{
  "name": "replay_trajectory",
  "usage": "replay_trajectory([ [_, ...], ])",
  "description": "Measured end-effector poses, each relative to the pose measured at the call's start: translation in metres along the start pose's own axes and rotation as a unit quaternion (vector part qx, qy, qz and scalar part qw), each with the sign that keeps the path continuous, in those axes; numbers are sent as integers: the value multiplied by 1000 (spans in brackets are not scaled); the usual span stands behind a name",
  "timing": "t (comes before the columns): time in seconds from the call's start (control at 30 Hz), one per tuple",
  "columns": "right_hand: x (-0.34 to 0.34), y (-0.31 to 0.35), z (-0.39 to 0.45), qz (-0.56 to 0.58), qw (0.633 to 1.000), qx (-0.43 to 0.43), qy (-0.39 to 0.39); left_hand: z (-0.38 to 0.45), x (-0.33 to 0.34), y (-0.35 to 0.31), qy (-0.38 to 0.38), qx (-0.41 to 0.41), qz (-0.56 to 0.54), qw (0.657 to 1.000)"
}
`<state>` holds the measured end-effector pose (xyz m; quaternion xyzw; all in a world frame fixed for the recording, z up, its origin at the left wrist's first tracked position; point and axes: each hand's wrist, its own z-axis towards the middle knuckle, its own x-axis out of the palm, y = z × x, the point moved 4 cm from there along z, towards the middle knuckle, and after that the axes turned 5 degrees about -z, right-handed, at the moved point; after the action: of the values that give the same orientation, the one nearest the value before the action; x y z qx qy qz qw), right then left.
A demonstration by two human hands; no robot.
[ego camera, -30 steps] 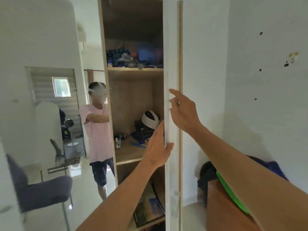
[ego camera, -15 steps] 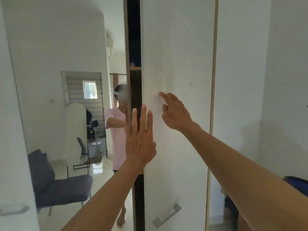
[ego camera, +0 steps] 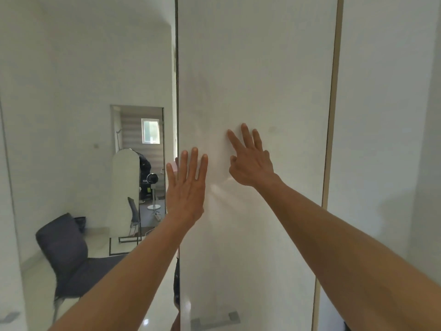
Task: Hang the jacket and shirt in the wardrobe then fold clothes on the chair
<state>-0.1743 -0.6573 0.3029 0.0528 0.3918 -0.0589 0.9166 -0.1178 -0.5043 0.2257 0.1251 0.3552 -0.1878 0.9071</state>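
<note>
Against the white wardrobe door (ego camera: 257, 68), left hand (ego camera: 186, 187) and right hand (ego camera: 250, 161) press flat.

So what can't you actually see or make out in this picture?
- Inside of the wardrobe: hidden in the head view behind the white door that the left hand and right hand lie flat against, so no jacket or shirt shows.
- Door handle: cut off by the bottom edge.
- Chair: seen only as a mirror reflection, partly behind the left forearm.
- Items in the far reflected room: too small to identify.
</note>
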Motion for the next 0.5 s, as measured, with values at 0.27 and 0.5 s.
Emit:
replay_trajectory([
  [0.27, 25, -8, 19, 10, 999, -25, -16, 22, 25, -1, 15, -32, 3, 999],
  [0.5, 43, -7, 12, 19, 999, -24, -17, 21, 29, -6, 23, -47, -15, 999],
])
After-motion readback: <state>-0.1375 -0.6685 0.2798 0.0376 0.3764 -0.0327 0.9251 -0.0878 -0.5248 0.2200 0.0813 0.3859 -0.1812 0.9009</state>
